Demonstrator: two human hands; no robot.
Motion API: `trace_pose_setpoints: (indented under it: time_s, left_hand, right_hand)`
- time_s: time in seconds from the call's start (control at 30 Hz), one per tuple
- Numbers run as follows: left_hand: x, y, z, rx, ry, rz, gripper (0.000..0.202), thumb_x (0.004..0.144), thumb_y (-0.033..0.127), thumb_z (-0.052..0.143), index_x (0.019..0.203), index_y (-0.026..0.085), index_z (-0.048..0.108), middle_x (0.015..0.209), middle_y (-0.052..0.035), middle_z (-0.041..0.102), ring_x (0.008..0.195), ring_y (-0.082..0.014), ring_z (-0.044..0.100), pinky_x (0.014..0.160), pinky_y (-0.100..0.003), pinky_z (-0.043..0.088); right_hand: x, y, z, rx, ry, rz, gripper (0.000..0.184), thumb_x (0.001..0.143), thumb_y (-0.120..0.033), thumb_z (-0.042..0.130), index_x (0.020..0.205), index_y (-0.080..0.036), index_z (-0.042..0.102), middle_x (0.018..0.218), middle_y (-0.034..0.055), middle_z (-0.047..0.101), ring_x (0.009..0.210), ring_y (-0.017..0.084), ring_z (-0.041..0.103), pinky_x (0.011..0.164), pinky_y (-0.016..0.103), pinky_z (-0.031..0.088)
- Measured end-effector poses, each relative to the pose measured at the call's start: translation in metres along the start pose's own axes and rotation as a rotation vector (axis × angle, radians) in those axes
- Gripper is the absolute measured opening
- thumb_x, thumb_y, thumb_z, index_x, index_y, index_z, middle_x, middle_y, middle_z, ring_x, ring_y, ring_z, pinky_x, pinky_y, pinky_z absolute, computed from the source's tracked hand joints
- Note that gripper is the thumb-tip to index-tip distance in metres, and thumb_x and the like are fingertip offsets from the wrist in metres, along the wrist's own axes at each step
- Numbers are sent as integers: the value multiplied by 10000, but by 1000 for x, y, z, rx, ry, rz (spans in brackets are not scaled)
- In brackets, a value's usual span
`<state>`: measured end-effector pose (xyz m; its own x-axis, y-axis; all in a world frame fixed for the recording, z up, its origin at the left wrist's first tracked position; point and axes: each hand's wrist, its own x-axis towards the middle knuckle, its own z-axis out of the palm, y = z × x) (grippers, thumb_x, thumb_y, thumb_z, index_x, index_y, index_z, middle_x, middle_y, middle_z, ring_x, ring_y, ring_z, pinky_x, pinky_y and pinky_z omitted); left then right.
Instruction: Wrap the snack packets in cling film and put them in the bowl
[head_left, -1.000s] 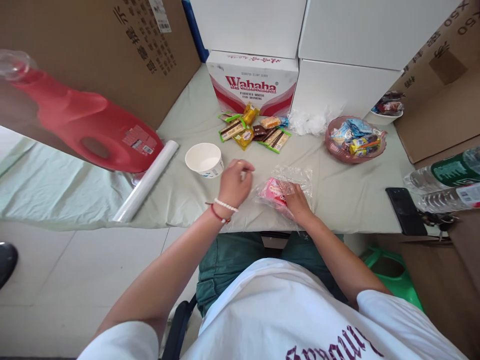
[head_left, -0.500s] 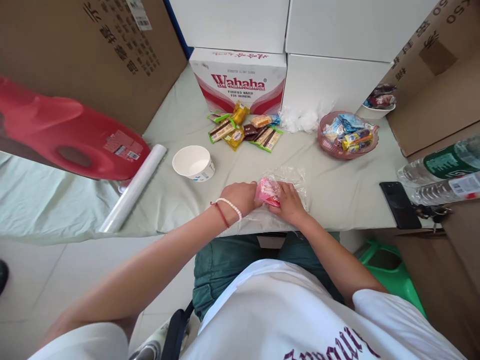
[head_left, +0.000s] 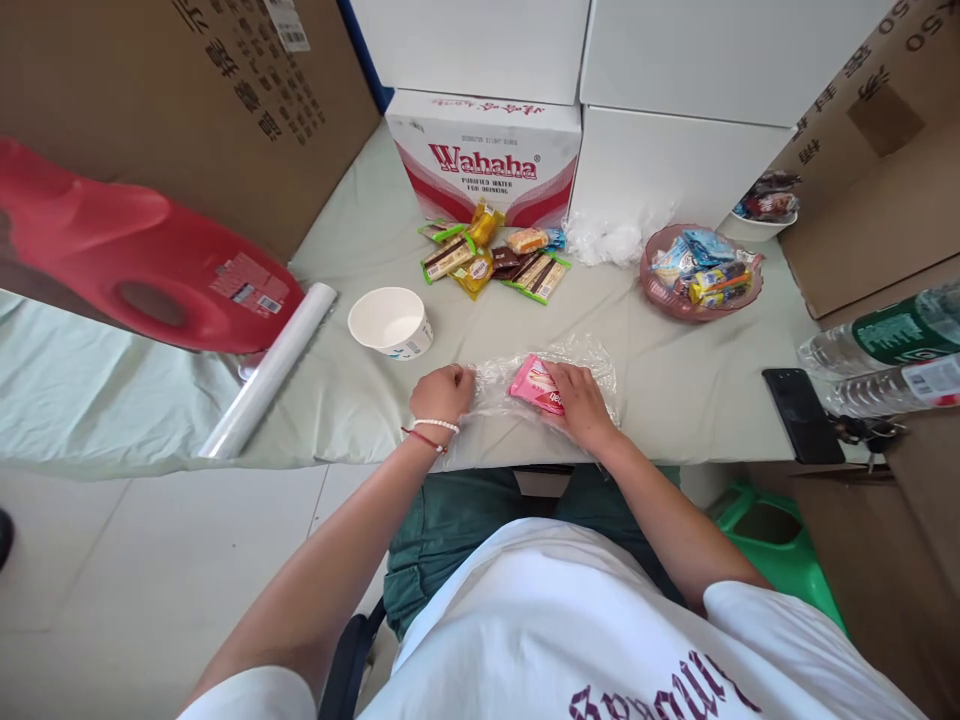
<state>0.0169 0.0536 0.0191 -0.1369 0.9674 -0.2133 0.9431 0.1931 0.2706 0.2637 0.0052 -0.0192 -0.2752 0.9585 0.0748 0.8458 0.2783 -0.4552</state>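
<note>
In the head view, a pink packet lies near the middle of the table's near edge, clear plastic film spread around it. The right hand grasps the packet's right end, its fingers bent over the top. The left hand is closed, its curled fingers clenched on the film's left end. Just beyond the left hand stands a white paper bowl. A white roll lies slantwise to the left, one end at the near edge, a red jug just beside it. Farther in, wrapped snacks lie heaped before a Wahaha carton. Right of them sits a pink glass bowl of packets. A black phone rests by the near right corner, next to two plastic bottles.
</note>
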Motion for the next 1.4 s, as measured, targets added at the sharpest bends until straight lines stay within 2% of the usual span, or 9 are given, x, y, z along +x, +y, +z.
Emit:
trace_pose_setpoints:
  time_s: [0.2, 0.3, 0.43, 0.67, 0.83, 0.97, 1.1, 1.27, 1.4]
  left_hand:
    - [0, -7, 24, -82, 362, 289, 315, 991, 445, 457, 1030, 201, 652, 1075, -156, 702, 976, -271, 656, 808, -398, 465]
    - [-6, -8, 26, -83, 296, 527, 257, 989, 340, 474, 868, 228, 672, 978, -132, 713, 1089, -269, 656, 956, -450, 450]
    - [-14, -16, 19, -110, 187, 906, 250, 985, 211, 502, 998, 292, 738, 1177, -78, 758, 1293, -231, 622, 1109, -488, 397]
    - [-26, -28, 8, -78, 64, 1095, 247, 998, 326, 557, 1152, 344, 749, 1285, -19, 753, 1392, -225, 569, 1285, -527, 233]
    - [-5, -43, -5, 27, -11, 1040, 540, 958, 531, 577, 1452, 313, 576, 1462, -91, 642, 1528, -323, 390, 1258, -683, -87]
    - [22, -61, -23, 122, -63, 860, 547, 899, 472, 618, 1421, 309, 597, 1501, -96, 608, 1537, -365, 357, 1226, -714, -130]
    - [13, -65, -31, 120, 39, 632, 473, 846, 247, 567, 1311, 249, 655, 1519, -126, 580, 1505, -388, 393, 1217, -751, 104]
    - [-37, -32, -40, -70, 391, 581, 393, 802, 108, 500, 1122, 207, 705, 1269, -140, 688, 1336, -312, 547, 1115, -521, 426]
    - [-50, 4, -42, -75, 208, 799, 373, 924, 189, 465, 1211, 247, 697, 1271, -100, 715, 1264, -269, 614, 1082, -469, 454]
  right_hand:
    - [-1, 1, 2, 2, 16, -3, 779, 911, -376, 682, 1603, -232, 353, 1468, 150, 524, 1294, 353, 462, 1063, 513, 432]
    - [-1, 2, 1, -3, 1, -7, 795, 913, -377, 681, 1615, -236, 335, 1482, 157, 512, 1296, 359, 464, 1056, 521, 435]
    - [0, 1, -1, -16, -2, -6, 792, 920, -393, 677, 1617, -240, 333, 1485, 154, 511, 1279, 355, 468, 1047, 515, 446]
    - [0, 0, -1, -25, 8, -2, 779, 900, -370, 691, 1596, -227, 369, 1477, 149, 521, 1263, 356, 467, 1062, 509, 438]
    - [1, -2, -2, -45, 21, 4, 782, 879, -339, 680, 1590, -214, 379, 1462, 149, 529, 1254, 354, 471, 1065, 498, 434]
    - [0, -4, -1, -41, 31, -1, 781, 876, -330, 661, 1594, -214, 375, 1447, 154, 531, 1264, 355, 471, 1049, 500, 437]
    - [-1, -3, 1, -36, 44, 5, 801, 859, -324, 674, 1594, -222, 373, 1444, 152, 531, 1258, 355, 472, 1039, 499, 438]
    - [-1, -2, 2, -20, 35, 5, 797, 866, -337, 674, 1594, -211, 373, 1468, 150, 525, 1274, 355, 463, 1056, 492, 426]
    - [-1, -2, 3, -22, 23, 7, 820, 856, -314, 676, 1604, -221, 353, 1484, 146, 516, 1291, 354, 456, 1061, 499, 424]
